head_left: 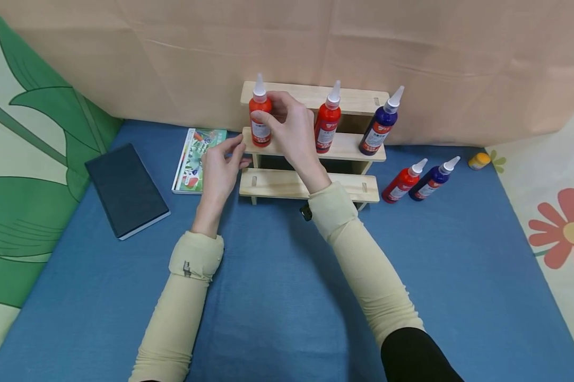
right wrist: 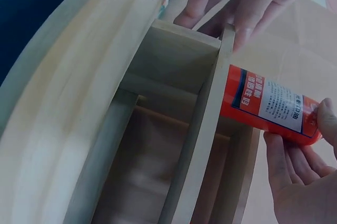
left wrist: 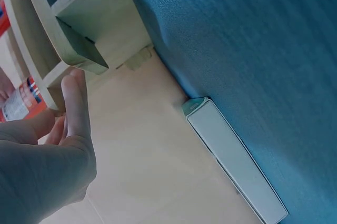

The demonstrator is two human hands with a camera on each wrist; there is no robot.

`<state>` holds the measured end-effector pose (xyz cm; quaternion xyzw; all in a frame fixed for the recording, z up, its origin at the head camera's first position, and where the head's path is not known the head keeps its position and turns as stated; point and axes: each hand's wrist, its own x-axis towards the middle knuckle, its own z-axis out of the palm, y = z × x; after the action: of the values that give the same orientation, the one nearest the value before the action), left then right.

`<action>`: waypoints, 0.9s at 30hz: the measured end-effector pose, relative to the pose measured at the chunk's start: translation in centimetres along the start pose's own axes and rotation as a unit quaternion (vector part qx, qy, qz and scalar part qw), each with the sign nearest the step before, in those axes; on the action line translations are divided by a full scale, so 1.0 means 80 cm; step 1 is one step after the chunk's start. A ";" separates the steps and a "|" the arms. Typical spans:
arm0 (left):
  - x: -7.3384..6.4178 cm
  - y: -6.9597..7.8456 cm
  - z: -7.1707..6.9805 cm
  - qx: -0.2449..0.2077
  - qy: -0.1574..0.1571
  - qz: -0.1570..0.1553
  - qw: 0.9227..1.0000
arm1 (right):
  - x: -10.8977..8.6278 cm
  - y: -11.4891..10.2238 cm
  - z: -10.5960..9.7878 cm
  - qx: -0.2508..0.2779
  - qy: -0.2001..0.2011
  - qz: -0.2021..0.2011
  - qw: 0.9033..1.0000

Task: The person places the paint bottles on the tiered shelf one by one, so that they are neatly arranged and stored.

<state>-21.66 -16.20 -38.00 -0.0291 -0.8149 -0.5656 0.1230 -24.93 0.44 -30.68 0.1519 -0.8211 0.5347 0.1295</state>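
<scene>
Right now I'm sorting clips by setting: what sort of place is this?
Likely a staged indoor tabletop: a blue cloth covers the surface, a creased beige sheet backs it, and bottles stand on a tiered wooden stand.

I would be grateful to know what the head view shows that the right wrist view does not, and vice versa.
Only the head view shows the dark hardcover book, two dark-blue plastic bottles with white nozzles and the small round yellow object.

Only the right wrist view shows, close up, lines of print on the red plastic bottle, plus the inner face of the stepped pale-wood stand's side panel.

Both show that bottle in the right hand and the left hand at the stand's left end.
</scene>
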 end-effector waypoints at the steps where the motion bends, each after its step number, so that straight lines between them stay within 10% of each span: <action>1: 0.000 0.000 0.000 -0.001 0.000 0.001 1.000 | 0.000 0.000 0.000 0.001 0.000 -0.002 1.000; 27: -0.001 0.000 0.000 -0.002 -0.004 -0.002 1.000 | -0.047 0.002 -0.049 0.058 0.023 0.005 0.998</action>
<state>-21.63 -16.18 -38.04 -0.0307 -0.8141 -0.5677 0.1184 -21.34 4.56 -30.67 0.1428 -0.7862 0.5853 0.1372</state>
